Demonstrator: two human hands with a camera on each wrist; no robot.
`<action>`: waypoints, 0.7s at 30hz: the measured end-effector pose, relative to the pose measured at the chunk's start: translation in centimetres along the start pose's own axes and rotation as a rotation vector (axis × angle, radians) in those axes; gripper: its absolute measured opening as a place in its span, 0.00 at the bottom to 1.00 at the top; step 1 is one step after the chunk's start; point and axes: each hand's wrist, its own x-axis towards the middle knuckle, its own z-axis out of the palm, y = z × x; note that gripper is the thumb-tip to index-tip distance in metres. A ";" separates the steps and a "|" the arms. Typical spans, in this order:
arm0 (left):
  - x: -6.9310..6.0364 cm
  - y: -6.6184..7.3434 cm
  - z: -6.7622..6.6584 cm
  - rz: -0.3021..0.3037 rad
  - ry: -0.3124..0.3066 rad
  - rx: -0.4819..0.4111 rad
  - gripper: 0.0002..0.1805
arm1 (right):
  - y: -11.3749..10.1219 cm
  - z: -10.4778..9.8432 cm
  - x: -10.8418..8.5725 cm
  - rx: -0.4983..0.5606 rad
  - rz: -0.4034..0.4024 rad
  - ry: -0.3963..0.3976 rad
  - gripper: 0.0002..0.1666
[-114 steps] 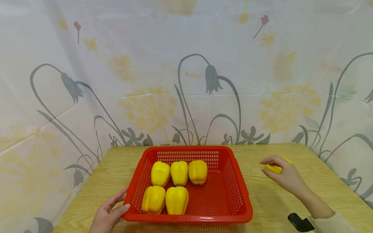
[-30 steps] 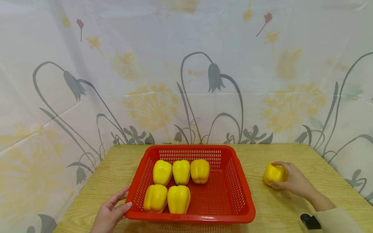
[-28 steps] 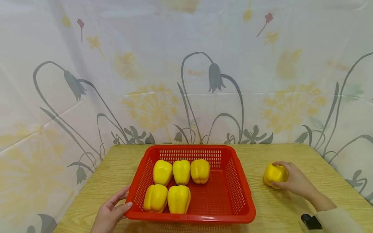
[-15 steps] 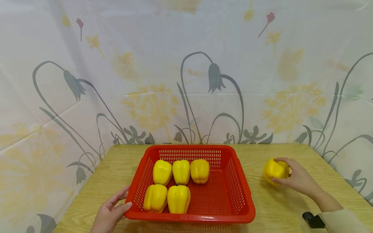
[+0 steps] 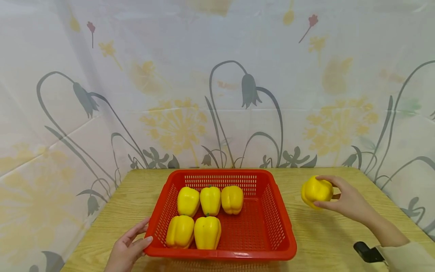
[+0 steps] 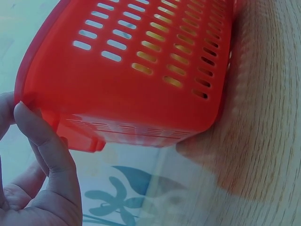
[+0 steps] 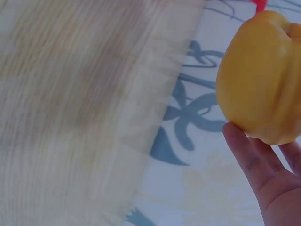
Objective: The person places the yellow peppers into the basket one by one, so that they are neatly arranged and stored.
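Observation:
In the head view my right hand (image 5: 350,200) grips a yellow bell pepper (image 5: 316,192) between thumb and fingers, above the table to the right of the basket. The right wrist view shows the same bell pepper (image 7: 258,80) at the fingertips. My left hand (image 5: 127,245) holds the left rim of a red plastic basket (image 5: 255,255), thumb on the rim; the left wrist view shows its fingers pinching the basket's edge (image 6: 94,84). Several yellow bell peppers sit inside in two rows, among them a front one (image 5: 207,233) and a darker back one (image 5: 232,200).
The basket stands on a wood-grain table (image 5: 136,192). Behind and beside the table hangs a pale cloth (image 5: 163,75) printed with flowers. A black device (image 5: 368,252) sits at my right wrist. The basket's right half shows bare slotted floor.
The right hand first reached to the table's right, then took hold of a bell pepper and raised it off the table. The left hand has stayed on the basket rim.

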 end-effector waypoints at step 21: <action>-0.1 0.0 0.0 0.016 -0.007 0.018 0.20 | -5.5 0.2 2.8 0.054 -0.148 -0.081 0.41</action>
